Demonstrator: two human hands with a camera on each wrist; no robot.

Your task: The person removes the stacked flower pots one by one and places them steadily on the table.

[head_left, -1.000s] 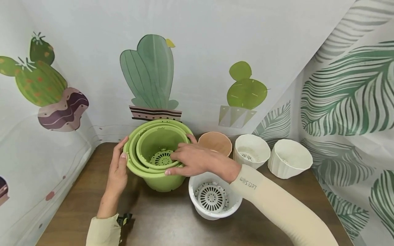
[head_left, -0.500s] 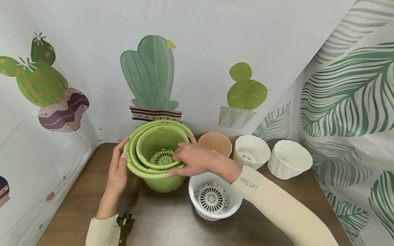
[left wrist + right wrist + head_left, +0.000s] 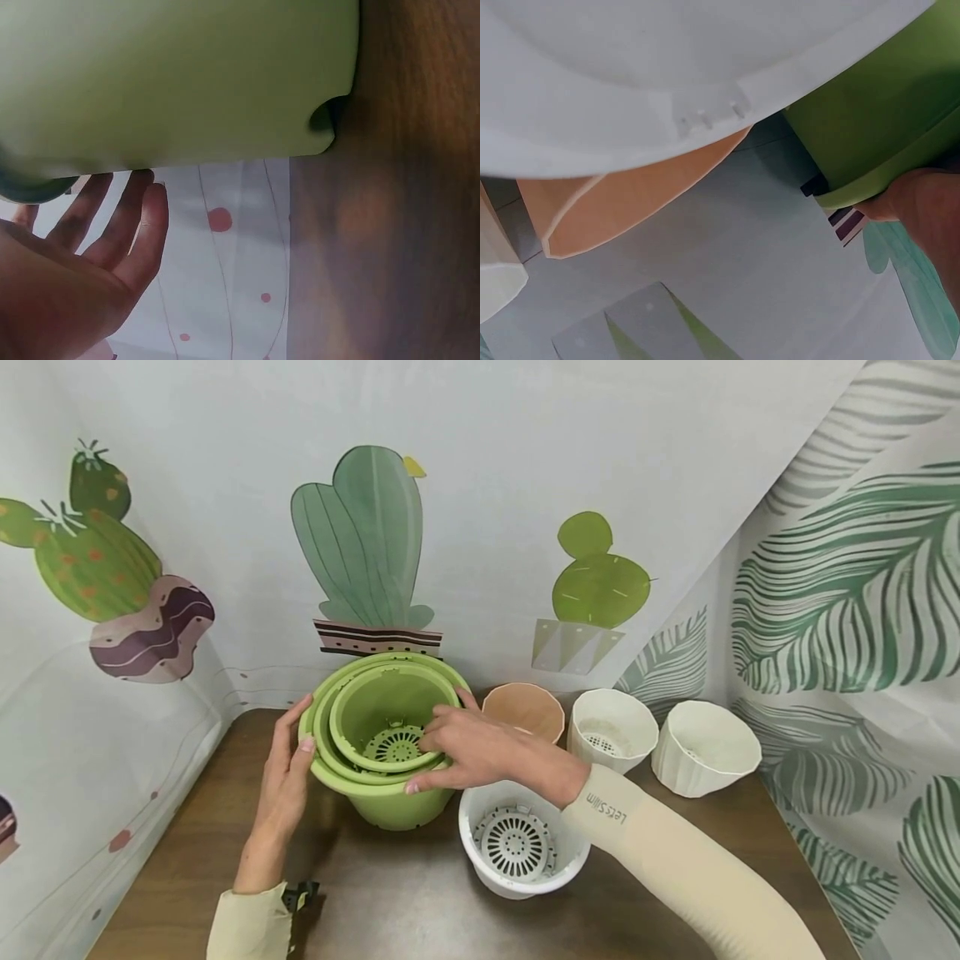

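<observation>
Several green plastic flower pots (image 3: 397, 808) sit nested at the back left of the table. The innermost pot (image 3: 390, 697) has a slotted base. My left hand (image 3: 282, 785) holds the outer rim from the left, thumb over the edge; the left wrist view shows its fingers (image 3: 131, 206) bent against the pot's outer side. From the right, my right hand (image 3: 474, 748) grips the nested rims, fingers reaching over into the inner pot and thumb lower on the outside. In the right wrist view that hand (image 3: 930, 217) meets the green rim.
A white pot (image 3: 483, 856) with a slotted base stands just below the right wrist. Behind it are a terracotta-coloured pot (image 3: 528, 706) and two cream pots (image 3: 615, 718), all by the printed backdrop (image 3: 495, 527). The brown table (image 3: 390, 910) ends at the right.
</observation>
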